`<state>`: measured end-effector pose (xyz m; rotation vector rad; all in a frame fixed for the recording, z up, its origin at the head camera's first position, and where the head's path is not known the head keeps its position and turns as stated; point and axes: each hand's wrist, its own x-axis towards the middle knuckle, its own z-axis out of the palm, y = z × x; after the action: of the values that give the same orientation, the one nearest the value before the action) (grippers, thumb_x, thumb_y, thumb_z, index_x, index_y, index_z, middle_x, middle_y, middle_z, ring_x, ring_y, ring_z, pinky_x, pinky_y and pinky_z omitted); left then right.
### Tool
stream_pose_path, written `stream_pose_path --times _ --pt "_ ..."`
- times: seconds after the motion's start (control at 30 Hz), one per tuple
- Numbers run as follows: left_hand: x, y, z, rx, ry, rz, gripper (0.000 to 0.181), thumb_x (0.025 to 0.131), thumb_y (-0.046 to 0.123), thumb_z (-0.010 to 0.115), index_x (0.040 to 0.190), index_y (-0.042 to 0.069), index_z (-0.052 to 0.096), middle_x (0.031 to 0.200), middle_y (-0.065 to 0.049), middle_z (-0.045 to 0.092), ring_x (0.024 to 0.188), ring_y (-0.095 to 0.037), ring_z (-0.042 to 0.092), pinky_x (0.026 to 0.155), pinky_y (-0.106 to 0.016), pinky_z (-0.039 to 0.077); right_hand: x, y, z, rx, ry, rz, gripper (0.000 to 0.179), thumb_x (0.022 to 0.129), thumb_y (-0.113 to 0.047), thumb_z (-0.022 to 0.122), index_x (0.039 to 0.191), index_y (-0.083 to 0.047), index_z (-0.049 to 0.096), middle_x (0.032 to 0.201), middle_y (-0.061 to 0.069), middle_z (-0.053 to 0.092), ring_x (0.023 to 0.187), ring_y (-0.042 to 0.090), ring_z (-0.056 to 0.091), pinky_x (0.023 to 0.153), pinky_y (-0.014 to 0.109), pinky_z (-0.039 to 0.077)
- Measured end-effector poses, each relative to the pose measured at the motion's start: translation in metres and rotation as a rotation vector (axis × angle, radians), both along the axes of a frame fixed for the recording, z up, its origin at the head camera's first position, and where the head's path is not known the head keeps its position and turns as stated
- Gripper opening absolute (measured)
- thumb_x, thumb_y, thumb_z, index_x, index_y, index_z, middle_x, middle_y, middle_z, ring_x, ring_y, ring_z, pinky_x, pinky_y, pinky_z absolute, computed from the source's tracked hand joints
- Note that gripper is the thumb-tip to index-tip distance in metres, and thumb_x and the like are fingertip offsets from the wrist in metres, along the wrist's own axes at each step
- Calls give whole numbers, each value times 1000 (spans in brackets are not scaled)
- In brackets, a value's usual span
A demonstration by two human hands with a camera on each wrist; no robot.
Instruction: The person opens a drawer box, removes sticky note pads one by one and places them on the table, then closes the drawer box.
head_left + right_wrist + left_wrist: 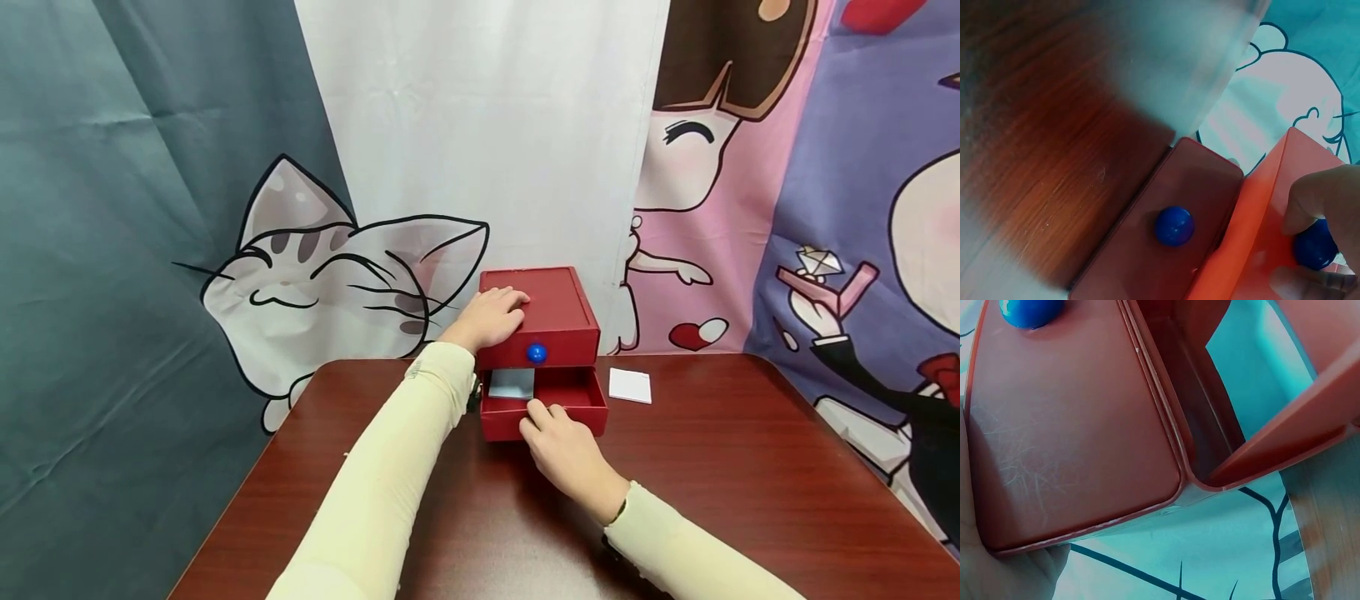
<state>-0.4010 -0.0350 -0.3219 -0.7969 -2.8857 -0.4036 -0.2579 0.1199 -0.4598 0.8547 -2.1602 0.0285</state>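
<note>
A red drawer box [551,293] stands on the table, with a blue knob [536,352] on its top drawer. My left hand [486,318] rests over the box's top left edge, some fingers down the side in the left wrist view. Below the top drawer, a red drawer [573,387] is pulled out. A flat pale blue piece [512,384] lies at its left. My right hand [566,450] is at that drawer's front; in the right wrist view, its thumb and finger pinch a blue knob [1315,245]. Another drawer front with a blue knob [1174,226] shows beneath.
A white square pad or card [630,386] lies on the brown table [697,483] right of the box. Directly behind the table hangs a printed cloth [420,125] with cartoon figures. A small dark object [473,398] is partly hidden beside the box's left side.
</note>
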Motion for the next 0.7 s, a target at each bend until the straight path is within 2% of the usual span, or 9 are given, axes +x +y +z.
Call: stream_pose_path --times 0.2,0.7 --pt "0 0 -1 9 -6 1 46 103 30 37 146 21 53 159 -7 41 150 -28 30 123 -52 16 5 -1 -2 -9 26 -2 16 79 -7 76 80 -8 60 93 7 52 66 22 49 37 30 45" --pt "-3 1 -1 -14 -24 12 47 104 31 35 148 23 51 160 -4 38 151 -26 27 124 -50 15 22 1 -1 6 4 0 20 77 -8 80 81 -8 60 91 7 50 67 21 47 40 29 48"
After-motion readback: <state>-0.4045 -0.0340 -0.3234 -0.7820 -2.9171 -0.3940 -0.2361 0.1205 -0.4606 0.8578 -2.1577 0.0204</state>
